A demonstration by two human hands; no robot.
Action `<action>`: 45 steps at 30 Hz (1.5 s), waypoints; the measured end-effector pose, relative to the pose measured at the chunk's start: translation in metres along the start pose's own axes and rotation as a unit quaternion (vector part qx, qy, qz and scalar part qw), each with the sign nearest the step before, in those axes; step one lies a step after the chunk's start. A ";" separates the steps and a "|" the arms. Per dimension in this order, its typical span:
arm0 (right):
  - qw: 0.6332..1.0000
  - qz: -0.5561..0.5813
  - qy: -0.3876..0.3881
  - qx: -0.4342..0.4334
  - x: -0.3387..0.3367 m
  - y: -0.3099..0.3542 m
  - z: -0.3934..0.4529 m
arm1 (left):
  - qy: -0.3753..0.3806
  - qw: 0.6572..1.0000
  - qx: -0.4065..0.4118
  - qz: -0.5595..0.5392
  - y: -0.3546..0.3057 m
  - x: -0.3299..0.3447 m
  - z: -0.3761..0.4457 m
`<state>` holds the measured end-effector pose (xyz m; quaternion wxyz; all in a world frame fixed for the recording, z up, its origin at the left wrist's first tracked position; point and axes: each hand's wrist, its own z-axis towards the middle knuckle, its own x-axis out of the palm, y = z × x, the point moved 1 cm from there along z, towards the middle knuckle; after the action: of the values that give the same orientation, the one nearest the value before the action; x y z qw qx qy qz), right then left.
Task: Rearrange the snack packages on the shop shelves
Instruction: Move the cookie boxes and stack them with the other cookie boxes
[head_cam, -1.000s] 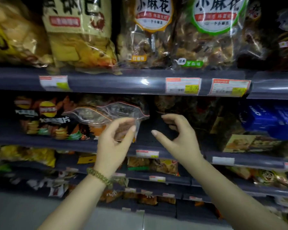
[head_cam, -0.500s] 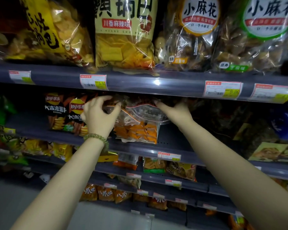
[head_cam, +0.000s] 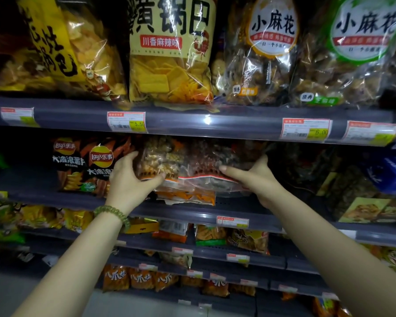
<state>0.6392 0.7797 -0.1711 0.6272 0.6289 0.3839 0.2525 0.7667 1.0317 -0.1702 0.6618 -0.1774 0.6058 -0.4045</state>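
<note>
Left hand (head_cam: 130, 179) and right hand (head_cam: 254, 177) gripping clear snack bags (head_cam: 192, 163)

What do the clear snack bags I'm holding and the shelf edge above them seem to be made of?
Clear red-trimmed snack bags: thin glossy plastic film, judging by the crinkles, glare and visible contents. Grey shelf edge strip: smooth, semi-glossy, probably plastic over metal; a light glints off it and price tags sit behind it.

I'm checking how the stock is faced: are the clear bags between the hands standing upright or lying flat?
Lying flat: the clear bags are stacked on an orange packet, red zip edge facing outward, pressed between both hands.
</note>
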 end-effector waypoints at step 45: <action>0.994 0.105 0.015 0.011 -0.104 -0.104 -0.058 | 0.143 0.961 0.061 -0.227 -0.017 0.086 -0.064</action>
<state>0.5149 0.7224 -0.2512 0.5845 0.6687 0.3278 0.3221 0.6955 0.9735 -0.2275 0.4683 -0.2097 0.6120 -0.6018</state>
